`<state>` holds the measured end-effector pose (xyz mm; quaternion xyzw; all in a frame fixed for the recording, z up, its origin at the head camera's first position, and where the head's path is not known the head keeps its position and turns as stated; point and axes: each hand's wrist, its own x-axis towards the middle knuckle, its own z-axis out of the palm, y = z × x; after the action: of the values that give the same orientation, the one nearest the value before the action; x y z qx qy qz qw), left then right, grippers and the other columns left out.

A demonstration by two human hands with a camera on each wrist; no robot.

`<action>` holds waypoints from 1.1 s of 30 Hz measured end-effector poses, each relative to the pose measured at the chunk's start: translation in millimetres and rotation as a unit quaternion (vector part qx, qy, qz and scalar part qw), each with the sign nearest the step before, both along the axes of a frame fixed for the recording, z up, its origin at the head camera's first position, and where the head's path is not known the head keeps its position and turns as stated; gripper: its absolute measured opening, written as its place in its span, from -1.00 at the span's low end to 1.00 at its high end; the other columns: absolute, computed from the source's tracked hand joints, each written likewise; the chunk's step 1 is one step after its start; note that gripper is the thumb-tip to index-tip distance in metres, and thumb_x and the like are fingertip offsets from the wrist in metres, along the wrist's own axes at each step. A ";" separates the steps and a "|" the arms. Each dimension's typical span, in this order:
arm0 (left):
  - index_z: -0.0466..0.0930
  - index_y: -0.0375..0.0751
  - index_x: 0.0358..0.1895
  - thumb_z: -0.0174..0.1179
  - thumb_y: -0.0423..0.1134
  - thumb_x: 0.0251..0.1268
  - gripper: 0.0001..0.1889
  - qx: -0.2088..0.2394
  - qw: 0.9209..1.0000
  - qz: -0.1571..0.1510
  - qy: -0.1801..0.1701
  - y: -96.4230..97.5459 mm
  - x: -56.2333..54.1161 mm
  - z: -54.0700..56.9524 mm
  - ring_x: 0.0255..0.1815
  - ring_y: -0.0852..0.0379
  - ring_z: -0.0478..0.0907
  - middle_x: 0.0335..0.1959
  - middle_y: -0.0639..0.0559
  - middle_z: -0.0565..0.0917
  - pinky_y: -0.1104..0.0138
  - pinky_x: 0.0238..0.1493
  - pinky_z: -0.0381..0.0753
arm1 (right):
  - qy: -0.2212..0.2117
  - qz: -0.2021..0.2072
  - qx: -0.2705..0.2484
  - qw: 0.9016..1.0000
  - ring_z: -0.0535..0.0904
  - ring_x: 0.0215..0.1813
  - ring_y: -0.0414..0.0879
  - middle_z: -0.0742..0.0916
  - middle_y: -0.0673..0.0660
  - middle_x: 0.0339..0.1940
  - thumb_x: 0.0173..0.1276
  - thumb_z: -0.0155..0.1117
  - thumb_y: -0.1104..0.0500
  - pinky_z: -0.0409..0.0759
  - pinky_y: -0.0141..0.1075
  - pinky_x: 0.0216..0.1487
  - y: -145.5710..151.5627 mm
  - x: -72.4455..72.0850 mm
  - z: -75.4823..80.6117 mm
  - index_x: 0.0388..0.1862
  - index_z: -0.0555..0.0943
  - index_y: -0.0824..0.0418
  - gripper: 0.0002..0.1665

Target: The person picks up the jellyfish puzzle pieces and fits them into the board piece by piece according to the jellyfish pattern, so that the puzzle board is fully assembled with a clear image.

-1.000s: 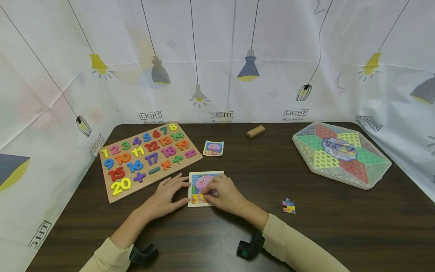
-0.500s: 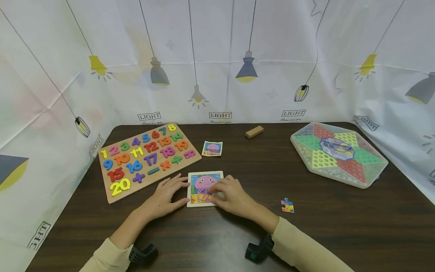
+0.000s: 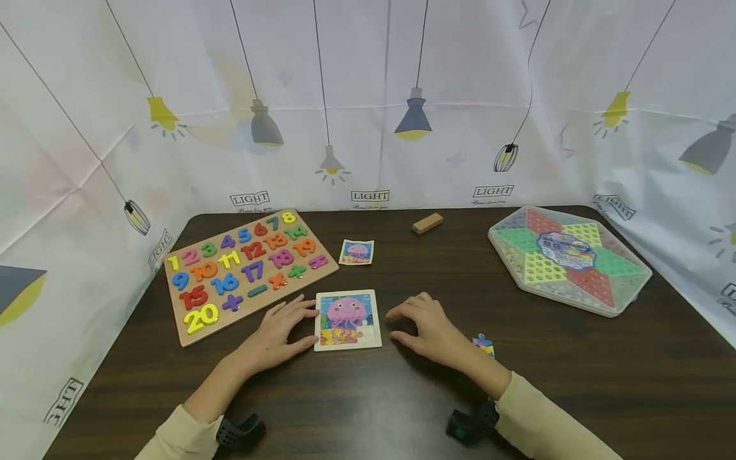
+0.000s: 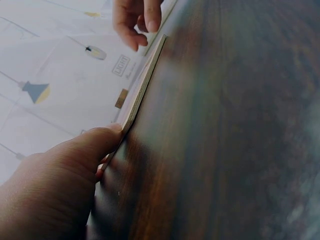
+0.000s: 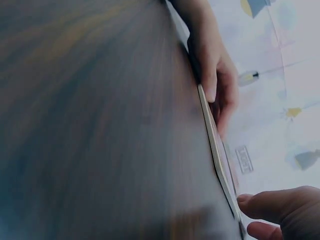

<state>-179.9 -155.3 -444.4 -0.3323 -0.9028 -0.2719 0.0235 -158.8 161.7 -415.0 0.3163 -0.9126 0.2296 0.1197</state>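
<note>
A small jigsaw puzzle (image 3: pixel 347 313) with a pink jellyfish picture lies flat in a pale wooden frame. At its lower right corner a bare pale patch shows. My left hand (image 3: pixel 276 338) rests at the frame's left edge, thumb and fingertips touching it; the left wrist view shows the thumb (image 4: pixel 102 140) against the frame's side. My right hand (image 3: pixel 428 329) hovers just right of the frame, fingers loosely bent and nothing between them. Partly hidden behind the right forearm is a loose jigsaw piece (image 3: pixel 485 345) in blue, yellow and pink.
A wooden number board (image 3: pixel 253 268) lies at the left, close to the left hand. Behind the puzzle is a small jellyfish picture card (image 3: pixel 356 252). A wooden block (image 3: pixel 427 223) sits further back, and a hexagonal Chinese checkers box (image 3: pixel 569 259) at the right.
My right hand has drawn back rightward from the puzzle, uncovering its lower right part, and its forearm now overlaps the loose piece. The left hand keeps its place at the frame.
</note>
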 end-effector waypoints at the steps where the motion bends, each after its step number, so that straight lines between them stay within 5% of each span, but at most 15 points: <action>1: 0.44 -0.08 0.18 0.10 0.11 0.23 -0.48 0.000 1.000 0.000 0.000 0.1 -0.2 -0.1 0.40 -0.05 0.04 0.30 0.00 0.32 -0.10 0.27 -0.05 | 0.001 -0.003 0.000 1.000 0.40 -0.17 -0.08 0.65 0.01 -0.23 0.04 0.43 0.14 0.35 -0.14 -0.18 4.6 0.5 0.4 -0.18 0.64 0.15 -0.68; 14: 0.43 -0.07 0.19 0.10 0.12 0.23 -0.48 -0.003 1.000 0.001 -0.009 0.1 -0.4 -0.1 0.41 -0.02 0.02 0.32 0.01 0.31 -0.08 0.29 -0.07 | 0.005 -0.019 -0.006 1.000 0.43 -0.13 -0.04 0.65 0.04 -0.19 0.05 0.43 0.16 0.40 -0.07 -0.12 72.7 1.0 -0.9 -0.10 0.61 0.20 -0.61; 33: 0.42 -0.07 0.19 0.11 0.10 0.23 -0.48 0.000 1.000 -0.002 -0.007 0.3 0.7 1.1 0.40 -0.04 0.03 0.31 0.02 0.31 -0.10 0.28 -0.07 | -0.004 -0.070 -0.023 0.997 0.37 -0.21 -0.19 0.63 -0.06 -0.21 0.02 0.46 0.04 0.39 -0.22 -0.25 124.5 31.5 -11.8 -0.07 0.61 0.14 -0.53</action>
<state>-179.3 -154.9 -443.3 -0.3322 -0.9023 -0.2742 0.0166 -127.2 286.1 -426.8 0.2477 -0.9274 0.2430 0.1395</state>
